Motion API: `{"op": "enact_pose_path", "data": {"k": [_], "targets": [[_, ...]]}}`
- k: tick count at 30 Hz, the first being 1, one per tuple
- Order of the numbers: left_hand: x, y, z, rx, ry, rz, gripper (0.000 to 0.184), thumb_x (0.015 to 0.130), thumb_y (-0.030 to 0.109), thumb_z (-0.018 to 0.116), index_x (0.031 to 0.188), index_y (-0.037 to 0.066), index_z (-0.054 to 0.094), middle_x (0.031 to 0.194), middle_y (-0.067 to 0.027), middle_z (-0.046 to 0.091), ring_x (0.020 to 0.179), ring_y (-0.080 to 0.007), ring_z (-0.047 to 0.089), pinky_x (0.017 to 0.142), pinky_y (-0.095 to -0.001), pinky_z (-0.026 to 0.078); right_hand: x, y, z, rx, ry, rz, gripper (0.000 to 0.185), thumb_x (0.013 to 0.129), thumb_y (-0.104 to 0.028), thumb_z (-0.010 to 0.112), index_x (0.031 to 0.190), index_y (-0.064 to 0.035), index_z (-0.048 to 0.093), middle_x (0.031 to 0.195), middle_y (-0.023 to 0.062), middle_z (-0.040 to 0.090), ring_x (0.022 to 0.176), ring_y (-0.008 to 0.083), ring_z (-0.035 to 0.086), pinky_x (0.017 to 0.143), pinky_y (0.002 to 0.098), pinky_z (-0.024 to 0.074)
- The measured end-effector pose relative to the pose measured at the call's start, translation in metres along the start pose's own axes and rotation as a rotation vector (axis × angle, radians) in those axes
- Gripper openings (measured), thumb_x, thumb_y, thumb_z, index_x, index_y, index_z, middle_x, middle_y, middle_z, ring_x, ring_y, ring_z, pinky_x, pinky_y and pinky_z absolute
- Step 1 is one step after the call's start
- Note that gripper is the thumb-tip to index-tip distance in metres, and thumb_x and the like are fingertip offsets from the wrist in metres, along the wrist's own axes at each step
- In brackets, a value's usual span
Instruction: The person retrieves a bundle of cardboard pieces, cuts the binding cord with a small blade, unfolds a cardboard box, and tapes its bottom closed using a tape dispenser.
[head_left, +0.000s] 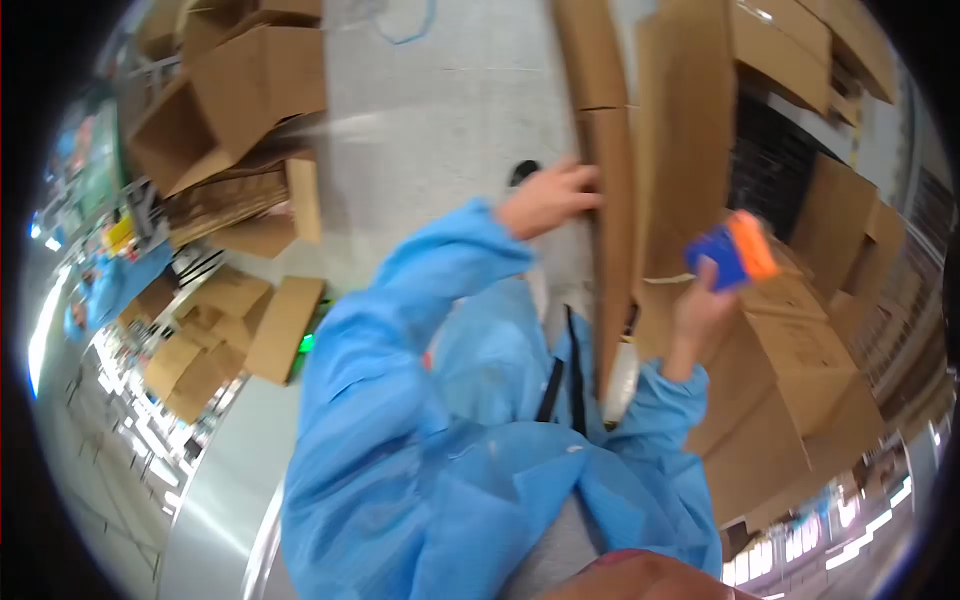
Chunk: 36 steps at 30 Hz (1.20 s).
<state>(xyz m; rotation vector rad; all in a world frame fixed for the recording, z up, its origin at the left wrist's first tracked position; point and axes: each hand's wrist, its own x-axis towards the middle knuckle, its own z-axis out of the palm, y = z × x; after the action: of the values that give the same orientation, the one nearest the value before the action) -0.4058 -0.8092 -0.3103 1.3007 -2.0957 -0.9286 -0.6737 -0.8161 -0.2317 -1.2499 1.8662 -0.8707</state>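
Observation:
My left hand [550, 198] is at the long brown edge of a tall cardboard box [685, 130], its bent fingers gripping the narrow side panel [608, 150]. On the other side of that box, my right hand [700, 312] is closed around a small blue-and-orange object [722, 255]. Its outline is blurred, and I cannot make out its exact kind. A folded-out cardboard piece [790, 370] lies beside and beyond my right hand. Light blue sleeves cover both my arms.
Opened cardboard boxes [240, 90] are heaped at the left. Below them stand more cartons [210, 330] and a grey metal surface [225, 480]. More cardboard [790, 45] and a dark slatted thing [775, 150] are at the right. A person in blue [120, 285] is at far left.

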Motion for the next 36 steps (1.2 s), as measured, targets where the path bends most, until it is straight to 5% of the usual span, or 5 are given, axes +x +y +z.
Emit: {"op": "enact_pose_path", "data": {"k": [8,13,17,26,36], "targets": [[-0.105,0.007,-0.008,0.144,0.151,-0.451,0.017,0.068,0.004,0.061,0.084,0.01,0.062,0.092,-0.0052,0.051,0.086,-0.0277,0.048,0.073,-0.0363,0.048,0.039,0.133,0.086,-0.57,-0.607,-0.298,0.056,0.081,-0.035,0.068,0.114,0.004,0.045,0.093,0.0273,0.059,0.087,0.0446,0.058,0.074,0.0465,0.0473],[-0.184,-0.013,-0.01,0.216,0.318,-0.625,0.018,0.067,0.002,0.063,0.083,0.01,0.063,0.09,-0.0052,0.052,0.085,-0.0273,0.048,0.072,-0.0371,0.047,0.088,0.192,0.038,-0.888,-0.779,-0.6,0.051,0.08,-0.035,0.069,0.107,0.0036,0.048,0.093,0.0286,0.059,0.083,0.0455,0.057,0.069,0.0476,0.0465],[-0.24,-0.02,-0.008,0.214,0.501,-0.819,0.023,0.064,0.0,0.067,0.083,0.012,0.067,0.087,-0.0041,0.053,0.084,-0.0265,0.048,0.075,-0.036,0.044,0.112,0.208,0.013,-0.924,-0.612,-0.426,0.052,0.084,-0.037,0.065,0.11,0.0039,0.045,0.095,0.0267,0.06,0.089,0.0411,0.06,0.073,0.0447,0.0472],[-0.278,-0.004,0.042,0.144,0.908,-1.088,0.019,0.064,0.001,0.067,0.079,0.011,0.066,0.086,-0.0032,0.052,0.083,-0.0269,0.046,0.073,-0.0363,0.044,0.051,0.068,0.182,-0.455,-1.012,-0.473,0.047,0.087,-0.03,0.062,0.116,0.0031,0.045,0.107,0.0194,0.058,0.097,0.0301,0.059,0.083,0.0384,0.0458],[-0.286,-0.003,0.049,0.121,1.094,-1.102,0.02,0.063,0.004,0.069,0.079,0.013,0.063,0.087,-0.0023,0.05,0.084,-0.0255,0.047,0.07,-0.036,0.046,-0.13,-0.072,0.321,-0.914,-1.589,-0.81,0.089,0.06,-0.046,0.083,0.12,0.0049,0.041,0.101,0.0227,0.062,0.094,0.0367,0.062,0.078,0.0396,0.0496]]}}
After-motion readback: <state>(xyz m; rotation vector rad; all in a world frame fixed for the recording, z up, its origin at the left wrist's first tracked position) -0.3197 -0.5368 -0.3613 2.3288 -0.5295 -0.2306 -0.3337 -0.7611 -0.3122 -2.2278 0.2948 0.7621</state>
